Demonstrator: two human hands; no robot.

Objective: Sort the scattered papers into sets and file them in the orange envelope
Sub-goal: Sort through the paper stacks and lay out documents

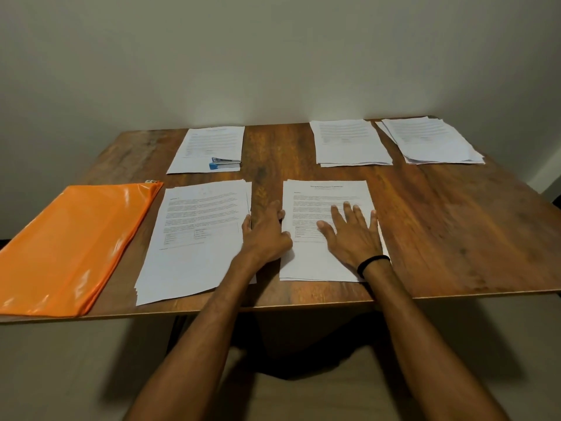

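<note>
White printed sheets lay under your right hand [352, 235], which pressed flat with fingers spread on the near-right paper stack [321, 196]; a black wristband [372, 262] circled that wrist. Your left hand [267, 232] sat on the bare wood against the stack's left edge, fingers bent, and whether it pinched the sheets cannot be told. Just beside it on the left lay a second, loosely fanned stack [194, 238], and beyond that the orange envelope [76, 247] lay flat at the wooden table's [440, 223] left end, overhanging the near edge. Farther back, a blue stapler [225, 163] rested on the far-left sheets [209, 144]. Two more stacks, one middle [349, 141] and one right [431, 141], lay by the wall.
</note>
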